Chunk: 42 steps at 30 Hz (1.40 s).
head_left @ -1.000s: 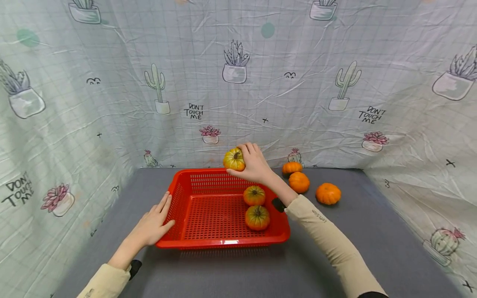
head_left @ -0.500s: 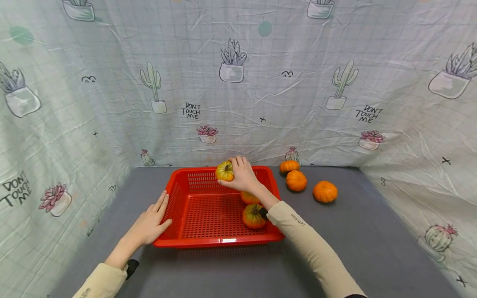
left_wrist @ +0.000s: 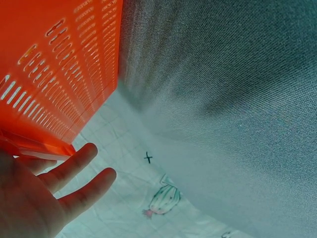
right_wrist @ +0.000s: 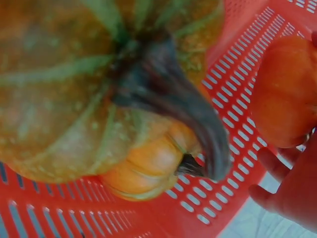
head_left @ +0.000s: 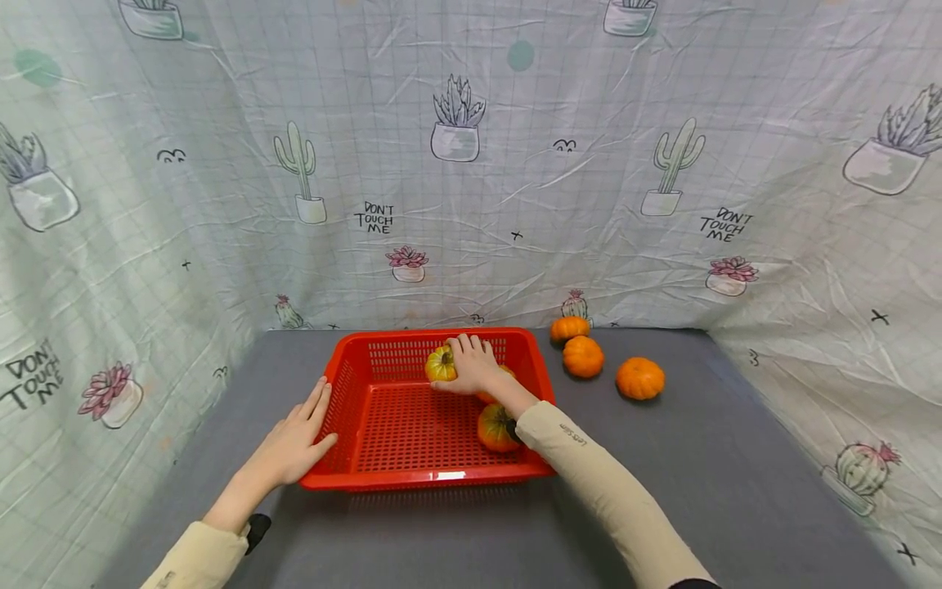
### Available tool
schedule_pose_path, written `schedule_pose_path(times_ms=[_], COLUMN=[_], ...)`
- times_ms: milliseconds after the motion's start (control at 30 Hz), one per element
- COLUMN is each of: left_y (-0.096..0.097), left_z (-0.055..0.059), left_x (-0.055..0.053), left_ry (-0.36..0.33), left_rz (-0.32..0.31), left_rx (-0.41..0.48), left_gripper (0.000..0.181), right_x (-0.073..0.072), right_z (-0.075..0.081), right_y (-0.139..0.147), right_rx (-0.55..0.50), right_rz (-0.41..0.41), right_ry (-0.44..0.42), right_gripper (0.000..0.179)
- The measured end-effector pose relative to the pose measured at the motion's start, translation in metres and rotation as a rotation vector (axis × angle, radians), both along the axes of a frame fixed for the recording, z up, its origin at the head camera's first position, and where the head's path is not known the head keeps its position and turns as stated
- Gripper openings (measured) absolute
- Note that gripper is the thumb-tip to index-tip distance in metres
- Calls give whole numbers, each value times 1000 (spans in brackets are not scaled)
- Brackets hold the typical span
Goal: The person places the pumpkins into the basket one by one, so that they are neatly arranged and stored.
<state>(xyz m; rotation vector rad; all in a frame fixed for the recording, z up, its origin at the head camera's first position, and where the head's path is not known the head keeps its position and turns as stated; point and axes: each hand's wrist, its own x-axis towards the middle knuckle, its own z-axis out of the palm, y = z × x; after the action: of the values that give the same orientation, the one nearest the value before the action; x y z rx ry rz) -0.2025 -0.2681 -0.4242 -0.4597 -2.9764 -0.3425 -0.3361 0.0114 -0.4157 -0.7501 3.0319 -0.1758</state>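
A red slotted plastic basket stands on the grey tabletop. Inside it, near the back wall, my right hand grips a small yellow-green pumpkin, which looks orange-red in the right wrist view. Below my right wrist sits an orange-green pumpkin with a thick stem, looming large in the right wrist view. Another pumpkin lies behind it, mostly covered by my right hand in the head view. On the basket's left rim rests my left hand, its fingers extended along the outside.
To the right of the basket, three orange pumpkins lie on the table: one at the back, one just in front of it, and one farther right. A cactus-printed cloth hangs behind and along both sides.
My right hand has carried the yellow-green pumpkin from above the back rim down into the basket, slightly leftward. My left hand has stayed on the left rim. The head view has shifted a little.
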Motion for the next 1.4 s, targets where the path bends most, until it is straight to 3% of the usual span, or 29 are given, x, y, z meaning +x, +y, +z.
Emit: schedule_pose_path(times_ms=[167,433,800,1000,1233,1400], left_y=[0,0,0,-5,-1,0], left_z=[0,0,-1,-6,0,1], left_x=[0,0,0,-3,1,0], left_ry=[8,27,21,21,11,17], left_rz=[-2,-9,-13,-20,-10,-12], left_rx=[-3,4,1,2,3,1], left_gripper=[71,70,70,72,70,70], right_x=[-2,-4,-3,-3,-1,-1], right_z=[-2,-4,-6,-7,-5,-3], right_y=[1,5,5,4,4,4], right_rx=[21,39,68,94,129,140], right_rz=[25,65,17,12,3,-8], right_ry=[-58,-57,-40,-93,-79,-116], right_gripper=[79,81,79,83,78,75])
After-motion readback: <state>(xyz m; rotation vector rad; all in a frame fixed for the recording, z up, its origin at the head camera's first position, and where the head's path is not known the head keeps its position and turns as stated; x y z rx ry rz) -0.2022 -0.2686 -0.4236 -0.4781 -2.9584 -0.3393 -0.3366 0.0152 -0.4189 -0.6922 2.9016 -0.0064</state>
